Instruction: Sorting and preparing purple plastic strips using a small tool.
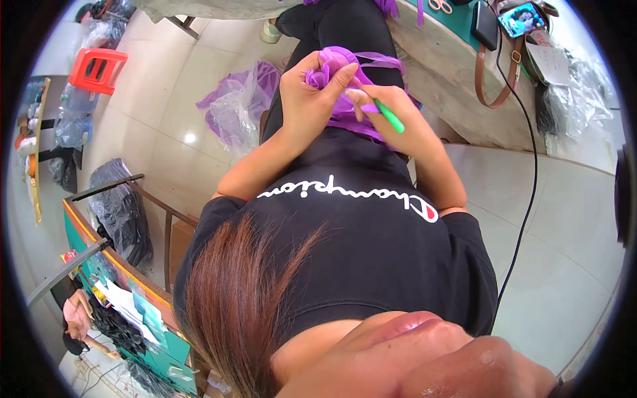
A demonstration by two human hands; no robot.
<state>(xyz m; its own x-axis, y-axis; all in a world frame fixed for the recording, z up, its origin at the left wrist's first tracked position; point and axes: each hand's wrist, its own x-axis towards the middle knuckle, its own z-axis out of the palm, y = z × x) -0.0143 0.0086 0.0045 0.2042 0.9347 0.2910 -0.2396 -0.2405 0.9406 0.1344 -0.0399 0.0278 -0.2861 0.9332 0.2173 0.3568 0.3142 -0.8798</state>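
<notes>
A piece of purple fabric [340, 58] with thin straps and gathered edges lies bunched over my lap. My left hand [306, 93] is closed on it, thumb pressing along its near side. Close beside it, my right hand [393, 106] is curled round a slim tool with a bright green handle [390, 117]; the handle's end points back toward my body. The tool's working end is hidden by the fingers and the fabric, so its exact kind does not show. Loose purple strips trail across my black trousers on the right.
On the floor to the left lies a clear plastic bag [240, 109] with more purple fabric. A red plastic stool [98, 70] stands farther left. The right-hand table holds pink-handled scissors [440, 6] and a lit phone [523, 20]; a black cable [533, 166] hangs down. Another person [78, 315] works lower left.
</notes>
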